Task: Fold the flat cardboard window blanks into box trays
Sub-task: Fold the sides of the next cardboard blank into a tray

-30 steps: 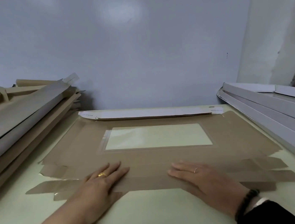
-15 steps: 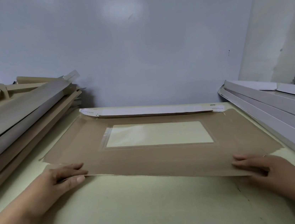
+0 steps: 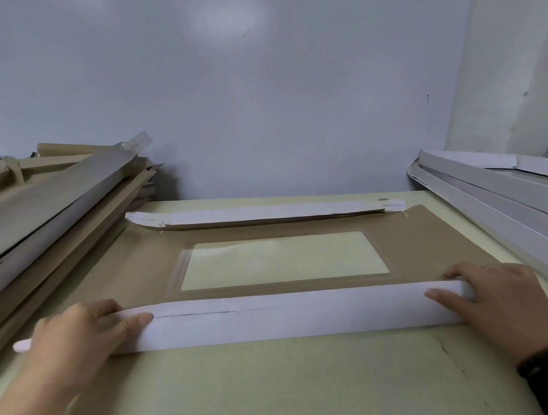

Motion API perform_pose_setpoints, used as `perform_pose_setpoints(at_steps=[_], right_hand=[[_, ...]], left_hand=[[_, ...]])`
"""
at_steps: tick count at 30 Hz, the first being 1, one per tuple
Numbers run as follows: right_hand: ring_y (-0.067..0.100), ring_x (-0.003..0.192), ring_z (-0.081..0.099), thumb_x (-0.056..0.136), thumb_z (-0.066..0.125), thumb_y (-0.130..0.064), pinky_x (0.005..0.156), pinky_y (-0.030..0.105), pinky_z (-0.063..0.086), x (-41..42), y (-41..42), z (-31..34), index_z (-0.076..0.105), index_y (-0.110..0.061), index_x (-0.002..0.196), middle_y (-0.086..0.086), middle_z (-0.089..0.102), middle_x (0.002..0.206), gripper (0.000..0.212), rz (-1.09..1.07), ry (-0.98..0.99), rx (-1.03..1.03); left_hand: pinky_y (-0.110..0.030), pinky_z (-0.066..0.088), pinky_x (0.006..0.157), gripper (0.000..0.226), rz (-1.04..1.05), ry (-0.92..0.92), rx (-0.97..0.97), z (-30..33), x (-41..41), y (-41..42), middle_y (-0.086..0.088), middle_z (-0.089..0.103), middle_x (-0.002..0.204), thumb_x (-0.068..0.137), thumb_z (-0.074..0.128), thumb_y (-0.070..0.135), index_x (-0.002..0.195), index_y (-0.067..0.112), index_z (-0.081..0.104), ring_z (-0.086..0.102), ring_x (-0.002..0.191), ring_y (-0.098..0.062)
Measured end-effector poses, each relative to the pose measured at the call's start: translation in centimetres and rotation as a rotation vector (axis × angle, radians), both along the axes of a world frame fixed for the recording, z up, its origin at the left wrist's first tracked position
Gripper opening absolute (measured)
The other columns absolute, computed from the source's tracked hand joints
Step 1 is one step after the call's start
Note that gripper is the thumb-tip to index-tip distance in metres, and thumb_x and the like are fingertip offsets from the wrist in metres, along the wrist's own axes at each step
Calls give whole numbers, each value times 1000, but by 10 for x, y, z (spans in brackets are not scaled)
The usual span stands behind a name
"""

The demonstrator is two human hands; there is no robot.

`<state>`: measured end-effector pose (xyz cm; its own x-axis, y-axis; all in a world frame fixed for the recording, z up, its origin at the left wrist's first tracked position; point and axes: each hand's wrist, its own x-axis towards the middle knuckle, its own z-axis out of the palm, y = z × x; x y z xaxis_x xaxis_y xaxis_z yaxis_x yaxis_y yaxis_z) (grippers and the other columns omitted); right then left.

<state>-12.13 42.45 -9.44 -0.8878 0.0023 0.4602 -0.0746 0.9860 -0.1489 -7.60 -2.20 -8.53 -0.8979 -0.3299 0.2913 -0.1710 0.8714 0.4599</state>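
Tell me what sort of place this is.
Probably a small packaging or box-assembly workstation: a window blank being folded on a pale green table, brown cardboard pieces stacked at left, white pieces stacked at right, against a bare wall.

A pale green bench has open surface along its near edge. A tall pile of folded brown cardboard trays crowds the left edge. Stacked white trays line the right edge. A blue-grey wall closes the far edge behind the window blank.
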Motion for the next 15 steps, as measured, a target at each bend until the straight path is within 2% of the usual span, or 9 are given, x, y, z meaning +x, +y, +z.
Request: perform_pose_setpoints(at_steps=[2,5,7,9,11,13,15], right_hand=[[28,73,60,68,78,-39,80,38,30,-3,1,-4,67,-19,79,2,64,63,25,-8,-10,24],[26,89,59,70,75,-41,87,35,28,-6,2,-8,69,-23,92,1,67,83,29,-22,-79,63],[22,103,54,77,68,-42,93,32,24,-7,1,-8,64,-27,108,-2,64,103,35,-9,-117,56],[18,117,46,85,60,-37,100,29,20,-7,-2,-7,53,-29,125,-5,56,124,41,52,-159,79],[20,123,44,88,57,-21,104,30,22,-4,-16,-6,48,-25,132,-4,49,136,45,192,-168,85],[23,117,53,82,60,-2,101,35,37,1,-41,-4,56,-18,126,0,54,132,47,354,-145,90],[24,111,59,77,58,2,93,38,47,7,-70,-3,61,-15,120,4,59,126,47,539,-94,120]], left_hand=[[-33,30,65,29,70,-73,-93,0,-2,3,4,62,65,76,65,52,65,25,59,56,72,-24],[-31,34,76,27,128,-142,-117,-1,-5,3,2,61,76,75,65,55,78,28,60,55,81,-22],[-31,30,87,32,156,-203,-247,-1,-5,7,4,58,89,78,61,56,100,34,60,53,97,-20],[-32,20,99,37,135,-231,-401,-2,-6,16,8,54,110,84,56,51,120,43,50,45,116,-15],[-30,17,105,49,-24,-169,-397,-5,-8,32,12,47,131,87,54,28,131,44,42,39,125,-12],[-23,21,107,63,-304,-94,-276,-10,-10,57,13,38,142,81,50,5,132,42,43,34,131,-9],[-22,20,111,67,-524,-59,-197,-16,-11,86,16,30,146,82,44,-1,134,41,41,25,136,-3]])
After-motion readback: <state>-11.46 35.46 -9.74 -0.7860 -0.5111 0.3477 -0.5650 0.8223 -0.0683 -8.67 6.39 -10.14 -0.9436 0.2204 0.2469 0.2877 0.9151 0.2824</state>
